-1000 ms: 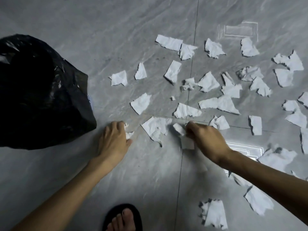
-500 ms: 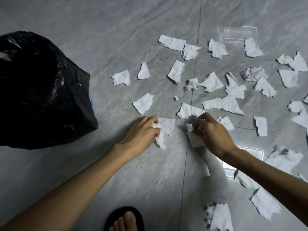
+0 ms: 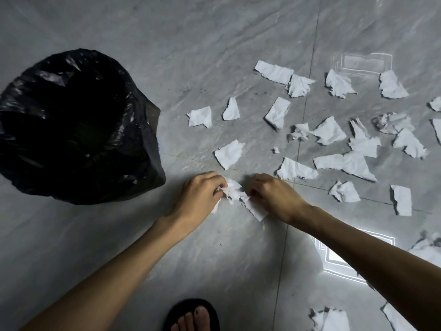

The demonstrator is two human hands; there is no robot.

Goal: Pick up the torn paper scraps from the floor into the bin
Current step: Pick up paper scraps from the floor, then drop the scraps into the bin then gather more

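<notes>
- Fingers point(image 3: 220, 185) of my left hand point(image 3: 200, 197) are curled tight around a small wad of scraps point(image 3: 232, 188), with a bit of white paper poking out under the palm.
- Fingertips of my right hand point(image 3: 274, 197) are pinched together on a strip of paper point(image 3: 254, 207) that hangs down from them toward the floor point(image 3: 214, 259).
- Both hands meet just above the floor, knuckles up, and the paper in one touches the paper in the other.
- To my left stands the bin point(image 3: 71, 130), lined with a black bag whose mouth gapes open; it is near my left hand but not touching it.
- Beyond my hands and off to the right, loose scraps point(image 3: 346, 161) lie scattered over the grey marbled tiles, most of them flat, a few crumpled.
- Nearest my hands are a triangular piece point(image 3: 229, 152) just ahead of my left hand and a torn piece point(image 3: 296, 170) just ahead of my right.
- More scraps lie by my right forearm and at the bottom right edge point(image 3: 330, 318).
- Bright reflections of a light show on the tiles, one far ahead point(image 3: 362, 64) and one under my right forearm.
- At the bottom edge, my toes point(image 3: 191, 318) sit in a black sandal.
</notes>
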